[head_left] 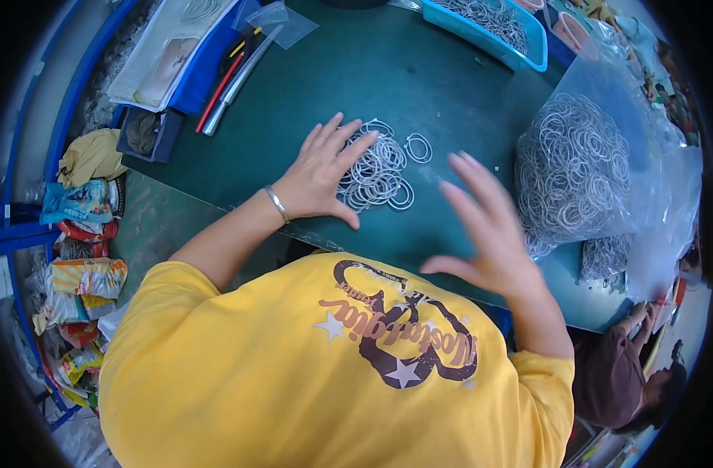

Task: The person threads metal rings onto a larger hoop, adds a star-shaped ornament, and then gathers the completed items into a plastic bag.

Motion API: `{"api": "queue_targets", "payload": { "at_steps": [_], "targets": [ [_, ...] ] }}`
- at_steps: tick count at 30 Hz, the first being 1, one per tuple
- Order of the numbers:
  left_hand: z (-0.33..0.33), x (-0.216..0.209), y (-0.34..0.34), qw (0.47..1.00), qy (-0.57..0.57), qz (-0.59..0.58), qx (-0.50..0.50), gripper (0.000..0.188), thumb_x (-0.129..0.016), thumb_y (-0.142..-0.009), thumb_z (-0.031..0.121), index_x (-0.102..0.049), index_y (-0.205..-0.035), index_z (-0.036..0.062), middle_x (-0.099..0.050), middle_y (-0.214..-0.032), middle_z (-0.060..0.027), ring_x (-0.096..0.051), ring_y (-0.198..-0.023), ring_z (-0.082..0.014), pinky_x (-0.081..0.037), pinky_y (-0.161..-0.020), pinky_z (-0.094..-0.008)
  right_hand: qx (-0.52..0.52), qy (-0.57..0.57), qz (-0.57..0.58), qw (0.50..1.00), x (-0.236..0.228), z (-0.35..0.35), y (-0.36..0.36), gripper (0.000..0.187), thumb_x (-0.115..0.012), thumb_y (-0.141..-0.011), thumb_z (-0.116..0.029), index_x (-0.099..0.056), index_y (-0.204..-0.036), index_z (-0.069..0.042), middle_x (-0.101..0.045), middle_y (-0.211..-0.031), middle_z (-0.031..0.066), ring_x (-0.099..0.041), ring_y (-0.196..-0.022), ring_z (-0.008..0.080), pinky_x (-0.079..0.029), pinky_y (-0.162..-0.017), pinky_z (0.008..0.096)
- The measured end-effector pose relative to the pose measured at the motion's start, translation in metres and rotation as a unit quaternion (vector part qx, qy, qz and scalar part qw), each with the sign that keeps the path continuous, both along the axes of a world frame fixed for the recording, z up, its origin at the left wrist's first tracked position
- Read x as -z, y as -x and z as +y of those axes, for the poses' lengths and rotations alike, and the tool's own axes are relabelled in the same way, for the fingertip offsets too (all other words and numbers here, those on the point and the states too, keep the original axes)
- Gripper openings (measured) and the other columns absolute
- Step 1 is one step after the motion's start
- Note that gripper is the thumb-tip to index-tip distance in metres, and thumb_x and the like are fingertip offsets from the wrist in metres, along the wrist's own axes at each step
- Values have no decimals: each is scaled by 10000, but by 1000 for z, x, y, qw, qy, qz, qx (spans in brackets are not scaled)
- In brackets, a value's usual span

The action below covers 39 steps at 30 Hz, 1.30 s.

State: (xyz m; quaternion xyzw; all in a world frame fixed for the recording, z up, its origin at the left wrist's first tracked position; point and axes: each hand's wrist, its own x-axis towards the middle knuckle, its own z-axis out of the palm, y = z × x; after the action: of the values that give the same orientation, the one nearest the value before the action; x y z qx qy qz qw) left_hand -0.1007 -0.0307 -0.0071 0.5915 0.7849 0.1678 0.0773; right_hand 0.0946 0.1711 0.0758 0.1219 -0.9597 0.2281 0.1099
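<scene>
A loose pile of thin grey rings (381, 168) lies on the dark green tabletop (294, 93) in front of me. My left hand (323, 168), with a bracelet at the wrist, rests against the pile's left side, fingers spread and partly over the rings. One or two rings (419, 148) lie just to the right of the heap. Above the table to the right of the pile, my right hand (485, 234) is raised with its fingers apart, a little blurred, holding nothing. Farther right stands a big clear plastic bag (575, 168) full of similar rings.
A turquoise basket (520, 54) of small grey parts stands at the far right. Far left are a blue folder with papers (161, 62), a red pen (220, 92) and a small dark box (150, 134). Another person (618, 382) sits at the lower right. Shelves with packages line the left.
</scene>
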Motion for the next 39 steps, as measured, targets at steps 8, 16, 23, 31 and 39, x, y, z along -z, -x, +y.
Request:
{"api": "queue_targets", "payload": {
  "at_steps": [8,16,23,31,39],
  "targets": [
    [16,15,-1,982,-165,-87,-36,1097,-790,-527,520,-289,-1364,19,-367,-1352,-206,-348,-1259,-377,-278,-1054,-428,-1,54,42,998,96,-26,87,996,-818,-508,-436,-368,-1331,-102,-352,-1333,247,-361,-1197,467,-302,-985,558],
    [54,19,4,912,-269,-284,-121,678,-740,-734,269,-428,-1276,8,-546,-1182,-136,-558,-1049,-242,-462,-896,-333,148,250,121,949,97,-37,103,792,-813,-552,-159,-439,-1248,-95,-438,-1218,206,-439,-1129,371,-390,-955,429],
    [71,7,4,371,-358,-842,-160,454,-457,-923,370,-459,-1244,48,-568,-1113,-129,-582,-971,-244,-473,-874,-384,203,430,91,875,104,-45,115,920,-838,-548,-256,-348,-1295,-36,-401,-1247,169,-420,-1167,317,-363,-984,382],
    [64,8,4,260,-355,-894,-88,412,-369,-949,380,-509,-1170,61,-590,-1086,-120,-574,-1002,-237,-453,-903,-375,196,254,164,933,81,-57,125,881,-784,-621,-377,-349,-1299,-20,-391,-1257,226,-387,-1186,365,-319,-1006,420],
    [59,10,-3,214,-318,-913,-139,376,-390,-935,369,-524,-1141,84,-589,-1107,-127,-559,-1032,-276,-418,-927,-416,141,192,46,970,75,-26,124,755,-721,-703,-388,-402,-1270,-5,-408,-1261,235,-393,-1183,370,-320,-997,421]
  ]
}}
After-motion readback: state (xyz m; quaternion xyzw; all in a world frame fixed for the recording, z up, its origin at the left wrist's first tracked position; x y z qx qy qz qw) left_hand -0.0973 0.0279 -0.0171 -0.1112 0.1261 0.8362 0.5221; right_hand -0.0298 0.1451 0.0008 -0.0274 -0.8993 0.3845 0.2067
